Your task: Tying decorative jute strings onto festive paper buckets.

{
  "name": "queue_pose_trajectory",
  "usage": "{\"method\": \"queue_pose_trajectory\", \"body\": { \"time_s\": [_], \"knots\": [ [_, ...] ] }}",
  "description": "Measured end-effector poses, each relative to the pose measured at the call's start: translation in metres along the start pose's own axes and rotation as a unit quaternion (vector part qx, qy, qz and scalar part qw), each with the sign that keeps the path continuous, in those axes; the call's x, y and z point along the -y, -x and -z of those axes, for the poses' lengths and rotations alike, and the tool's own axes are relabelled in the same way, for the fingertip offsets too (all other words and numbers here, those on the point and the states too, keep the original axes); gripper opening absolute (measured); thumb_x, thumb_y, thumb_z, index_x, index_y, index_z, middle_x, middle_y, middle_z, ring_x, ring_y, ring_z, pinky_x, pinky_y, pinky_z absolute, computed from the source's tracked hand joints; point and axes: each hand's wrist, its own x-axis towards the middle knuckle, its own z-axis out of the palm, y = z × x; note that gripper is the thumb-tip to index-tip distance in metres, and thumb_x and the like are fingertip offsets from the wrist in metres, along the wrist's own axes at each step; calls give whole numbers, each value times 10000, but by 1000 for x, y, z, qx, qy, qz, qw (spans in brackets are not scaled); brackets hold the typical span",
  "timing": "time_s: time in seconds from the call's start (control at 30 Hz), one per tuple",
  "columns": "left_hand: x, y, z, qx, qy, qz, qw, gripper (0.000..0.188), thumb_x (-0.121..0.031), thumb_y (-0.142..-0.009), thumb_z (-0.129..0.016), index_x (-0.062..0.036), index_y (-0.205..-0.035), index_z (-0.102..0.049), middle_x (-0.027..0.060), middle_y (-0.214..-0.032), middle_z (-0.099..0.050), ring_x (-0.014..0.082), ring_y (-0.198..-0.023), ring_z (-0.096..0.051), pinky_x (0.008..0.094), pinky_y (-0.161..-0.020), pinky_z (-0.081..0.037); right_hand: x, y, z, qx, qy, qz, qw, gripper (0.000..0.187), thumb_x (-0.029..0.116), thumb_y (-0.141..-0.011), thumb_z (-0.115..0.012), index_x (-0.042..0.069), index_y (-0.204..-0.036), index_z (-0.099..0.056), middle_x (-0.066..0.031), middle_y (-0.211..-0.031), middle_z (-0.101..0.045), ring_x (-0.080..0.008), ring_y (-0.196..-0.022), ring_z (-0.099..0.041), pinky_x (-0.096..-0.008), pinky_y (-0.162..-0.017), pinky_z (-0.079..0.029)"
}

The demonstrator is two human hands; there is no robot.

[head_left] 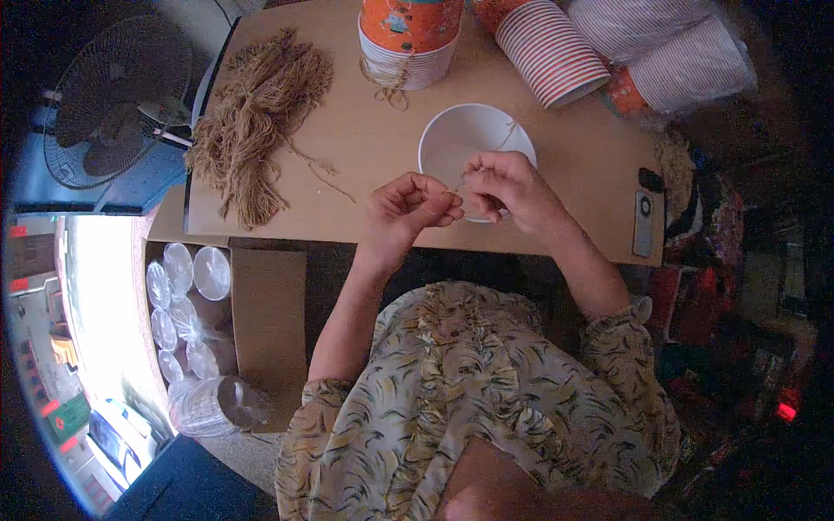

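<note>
A white paper bucket [441,137] stands on the brown tabletop with its round mouth showing. In front of it, my left hand [404,208] pinches a thin piece of twine [457,187] between thumb and fingertips. The fingers of my right hand [511,189] are closed on the same twine, very close to the left fingertips, and cover part of the bucket's rim. Another bit of twine [509,132] shows against the inner wall at the bucket's right. To the left lies a large bundle of brown twine [261,122], with loose strands trailing towards the bucket.
Behind the bucket stands an orange and white bucket stack [408,52] with twine on it. More striped stacks [552,52] lie at the back right, some plastic-wrapped. A phone-like device [643,223] sits near the right edge. A fan [109,113] and a carton [269,330] of clear lids are left.
</note>
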Motion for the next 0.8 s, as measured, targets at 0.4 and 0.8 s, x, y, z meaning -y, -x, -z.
{"method": "queue_pose_trajectory", "body": {
  "time_s": [0.4,0.8],
  "knots": [
    [3,0,3,12,27,16,999,162,-121,-959,-598,27,-1024,-611,129,-951,-693,184,-857,-689,297,-789,-572,5,-3,-3,41,85,0,996,272,270,-958,-576,2,-968,-617,26,-618,-498,-47,-484,-440,-208,-443,-358],
    [1,0,1,12,35,27,999,167,-122,-973,-572,15,-1068,-571,142,-946,-690,196,-865,-688,304,-799,-573,0,-1,-4,9,38,-2,999,207,212,-955,-580,7,-938,-597,27,-619,-509,-40,-504,-444,-197,-452,-350]
  ]
}}
